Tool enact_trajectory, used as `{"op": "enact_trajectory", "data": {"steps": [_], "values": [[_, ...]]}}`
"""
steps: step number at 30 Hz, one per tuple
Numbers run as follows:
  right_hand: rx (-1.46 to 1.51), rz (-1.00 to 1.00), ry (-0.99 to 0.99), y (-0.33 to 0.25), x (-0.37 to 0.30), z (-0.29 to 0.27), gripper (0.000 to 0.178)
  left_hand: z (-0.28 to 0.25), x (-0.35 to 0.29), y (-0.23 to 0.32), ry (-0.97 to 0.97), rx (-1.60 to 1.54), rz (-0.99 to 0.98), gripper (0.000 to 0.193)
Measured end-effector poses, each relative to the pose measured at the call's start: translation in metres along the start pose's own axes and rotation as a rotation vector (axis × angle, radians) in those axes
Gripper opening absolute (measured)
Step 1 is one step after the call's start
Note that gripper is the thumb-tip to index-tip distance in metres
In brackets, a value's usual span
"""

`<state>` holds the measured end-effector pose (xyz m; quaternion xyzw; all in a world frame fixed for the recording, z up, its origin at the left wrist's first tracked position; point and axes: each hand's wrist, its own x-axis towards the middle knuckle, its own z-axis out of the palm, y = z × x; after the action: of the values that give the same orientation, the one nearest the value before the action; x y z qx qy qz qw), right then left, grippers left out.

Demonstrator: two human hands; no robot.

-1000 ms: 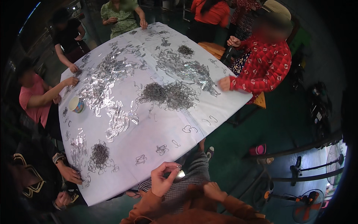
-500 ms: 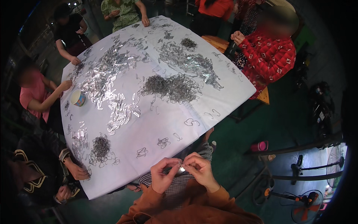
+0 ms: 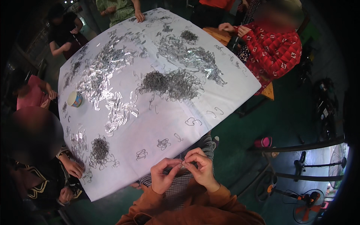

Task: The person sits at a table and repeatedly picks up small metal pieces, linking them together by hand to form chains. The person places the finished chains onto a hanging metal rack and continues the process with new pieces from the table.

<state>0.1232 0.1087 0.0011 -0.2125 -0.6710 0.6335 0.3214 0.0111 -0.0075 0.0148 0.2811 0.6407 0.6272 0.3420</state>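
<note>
Close above my lap, just off the table's near edge, my left hand [image 3: 165, 175] and my right hand [image 3: 200, 169] meet at the fingertips. Thumbs and forefingers are pinched together on a small metal piece [image 3: 183, 163], mostly hidden by the fingers; its exact kind is too small to tell. Nearest to them on the white-covered table [image 3: 168, 123] lie a few loose bent wire loops [image 3: 162, 143]. Farther in is a large tangled heap of grey wire loops [image 3: 172, 85]. Left of that heap spread many shiny flat metal strips [image 3: 103, 80].
A paper cup [image 3: 75, 99] stands at the table's left. Another wire heap [image 3: 100, 148] lies near left. Co-workers surround the table, one in a red patterned jacket [image 3: 273, 56] at right, one in dark clothes [image 3: 33, 180] at left. A fan [image 3: 309, 202] stands lower right.
My hands stay in nearly the same place, and the metal piece between the fingertips shows less. The co-worker at near left leans in; the one in red has spread their hands apart.
</note>
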Motion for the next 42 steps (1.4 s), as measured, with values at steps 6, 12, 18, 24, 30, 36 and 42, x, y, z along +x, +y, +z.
{"op": "enact_trajectory", "data": {"steps": [6,12,18,24,30,36,42], "values": [[-0.032,0.016,0.022,-0.004,0.002,0.006,0.007,-0.006,0.010,-0.004,-0.035,0.208,0.151,0.018],[0.095,0.030,0.026,0.002,0.000,0.011,0.008,-0.007,0.005,-0.003,-0.022,0.152,0.109,0.026],[0.036,-0.064,0.022,0.002,-0.004,0.013,0.011,-0.094,0.074,-0.058,0.305,0.715,0.398,0.032],[-0.034,-0.087,0.022,0.003,-0.005,0.015,0.010,-0.175,0.157,-0.093,0.538,1.109,0.252,0.014],[-0.096,-0.099,0.018,0.007,-0.006,0.013,0.009,-0.180,0.167,-0.090,0.434,1.151,0.081,0.007],[-0.096,-0.131,-0.010,0.012,-0.006,0.017,0.010,-0.054,0.048,-0.005,-0.093,0.094,0.015,0.021],[-0.216,-0.137,-0.020,0.006,-0.005,0.014,0.010,-0.018,0.009,0.011,-0.066,-0.104,-0.050,0.016]]}}
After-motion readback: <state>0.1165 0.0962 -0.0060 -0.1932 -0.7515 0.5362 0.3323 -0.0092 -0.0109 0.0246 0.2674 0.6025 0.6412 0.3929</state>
